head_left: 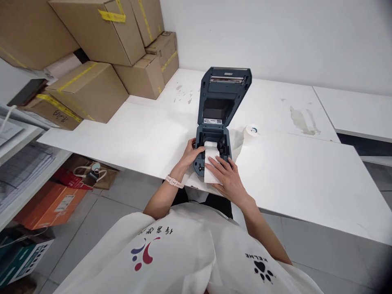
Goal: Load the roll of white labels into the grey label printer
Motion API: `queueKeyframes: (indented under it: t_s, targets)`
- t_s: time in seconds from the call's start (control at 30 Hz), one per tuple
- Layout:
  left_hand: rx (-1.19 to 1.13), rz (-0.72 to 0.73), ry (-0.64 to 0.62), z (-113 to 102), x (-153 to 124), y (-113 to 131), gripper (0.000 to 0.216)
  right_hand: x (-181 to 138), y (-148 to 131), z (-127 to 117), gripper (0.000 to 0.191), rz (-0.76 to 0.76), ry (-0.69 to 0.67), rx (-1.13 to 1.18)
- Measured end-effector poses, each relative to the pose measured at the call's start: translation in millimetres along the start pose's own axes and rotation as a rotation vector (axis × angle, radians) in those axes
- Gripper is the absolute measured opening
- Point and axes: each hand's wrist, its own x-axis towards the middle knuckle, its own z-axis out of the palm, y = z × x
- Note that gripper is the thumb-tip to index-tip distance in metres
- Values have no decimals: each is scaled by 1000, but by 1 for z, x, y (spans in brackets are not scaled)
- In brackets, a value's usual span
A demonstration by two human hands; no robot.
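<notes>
A dark blue label printer (221, 102) stands on the white table (306, 179) with its lid swung up. A white paper roll (210, 145) lies in its open bay, and a strip of paper (211, 173) runs out over the front. My left hand (190, 154) rests on the printer's left side, fingers curled at the roll's end. My right hand (226, 175) lies flat on the paper strip with fingers stretched out, pressing it against the printer's front.
Another white paper roll (252, 132) sits just right of the printer. Taped cardboard boxes (101, 61) are stacked at the back left. A shelf (21, 163) with papers and boxes stands on the left. A second table (355, 110) adjoins at the right.
</notes>
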Motion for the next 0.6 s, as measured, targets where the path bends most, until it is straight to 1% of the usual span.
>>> queueKeyframes:
  t_s: [0.07, 0.17, 0.3, 0.37, 0.43, 0.47, 0.5, 0.53, 0.6]
  targets:
    - [0, -13, -5, 0, 0, 0, 66, -1, -1, 1, 56, 19, 32, 1]
    - [-8, -13, 2, 0, 2, -1, 68, -1, -1, 3, 49, 10, 45, 29]
    - [-10, -33, 6, -1, 5, -2, 72, -3, 1, 0, 50, 13, 11, 111]
    - [-2, -29, -1, -1, 6, -2, 72, -5, 5, -11, 58, 2, -41, 216]
    - [13, -16, 6, -1, 4, -2, 74, -6, 14, -29, 66, -37, -122, 392]
    - [24, -12, 15, 0, 0, -2, 79, -4, 21, -40, 65, -41, -130, 490]
    - [37, -10, 23, 1, -5, -3, 85, 1, 29, -51, 62, -19, -88, 575]
    - [55, -7, 24, 2, -12, -4, 93, 10, 39, -62, 58, 30, 9, 633]
    - [100, 1, -1, 5, -32, -6, 109, 39, 63, -82, 54, 178, 326, 647]
